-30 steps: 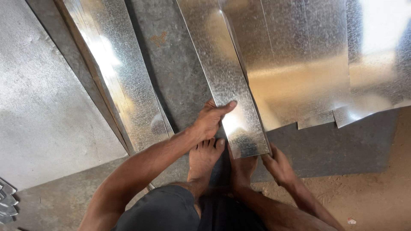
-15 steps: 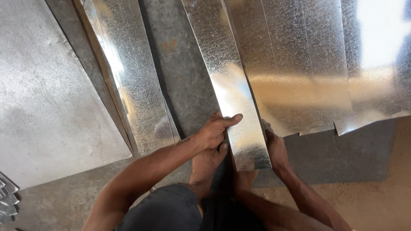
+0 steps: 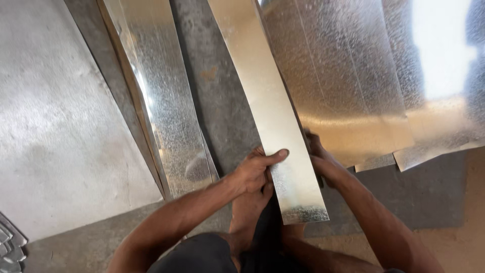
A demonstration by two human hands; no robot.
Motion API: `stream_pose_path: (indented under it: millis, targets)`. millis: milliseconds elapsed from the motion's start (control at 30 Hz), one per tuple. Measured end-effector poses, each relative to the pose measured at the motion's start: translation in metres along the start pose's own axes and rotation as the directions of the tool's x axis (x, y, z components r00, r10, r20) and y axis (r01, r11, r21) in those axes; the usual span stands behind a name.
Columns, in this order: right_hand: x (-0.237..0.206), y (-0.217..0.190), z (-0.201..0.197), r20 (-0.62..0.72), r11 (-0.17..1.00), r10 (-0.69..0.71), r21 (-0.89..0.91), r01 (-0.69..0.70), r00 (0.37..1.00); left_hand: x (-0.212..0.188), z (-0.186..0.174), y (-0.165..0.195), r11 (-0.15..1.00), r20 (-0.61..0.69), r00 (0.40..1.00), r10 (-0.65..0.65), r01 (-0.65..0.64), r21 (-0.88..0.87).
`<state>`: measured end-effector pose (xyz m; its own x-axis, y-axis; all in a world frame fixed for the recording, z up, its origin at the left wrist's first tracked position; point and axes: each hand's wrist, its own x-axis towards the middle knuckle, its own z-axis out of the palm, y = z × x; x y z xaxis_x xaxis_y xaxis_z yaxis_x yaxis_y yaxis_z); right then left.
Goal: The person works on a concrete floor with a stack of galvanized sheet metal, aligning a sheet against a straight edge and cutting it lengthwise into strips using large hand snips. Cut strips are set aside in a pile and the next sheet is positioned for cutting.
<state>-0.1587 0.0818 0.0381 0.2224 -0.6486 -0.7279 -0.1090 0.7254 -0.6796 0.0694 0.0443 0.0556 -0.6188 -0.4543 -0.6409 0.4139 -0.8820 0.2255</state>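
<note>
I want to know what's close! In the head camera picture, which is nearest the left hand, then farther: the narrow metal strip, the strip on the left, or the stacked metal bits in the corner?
From the left hand:
1. Narrow strip, gripped.
2. Left strip, beside it.
3. Stacked bits, bottom-left corner.

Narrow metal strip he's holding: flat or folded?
Flat. The metal strip shows one unbroken face between left hand and right hand; no crease visible.

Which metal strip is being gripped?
The narrow middle strip, held by left hand and right hand; the left strip lies untouched.
</note>
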Motion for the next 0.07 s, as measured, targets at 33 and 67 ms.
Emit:
stream_pose_path:
  millis: [33,67]
  targets:
    - [0.003,0.014,-0.002,-0.007,0.998,0.001,0.064,0.000,1.000,0.002,-0.003,-0.003,1.000,0.009,1.000,0.013,-0.013,0.019]
    - [-0.001,0.034,-0.002,-0.003,0.992,0.022,0.128,-0.021,1.000,-0.002,-0.007,-0.016,1.000,0.003,1.000,0.021,-0.021,0.020]
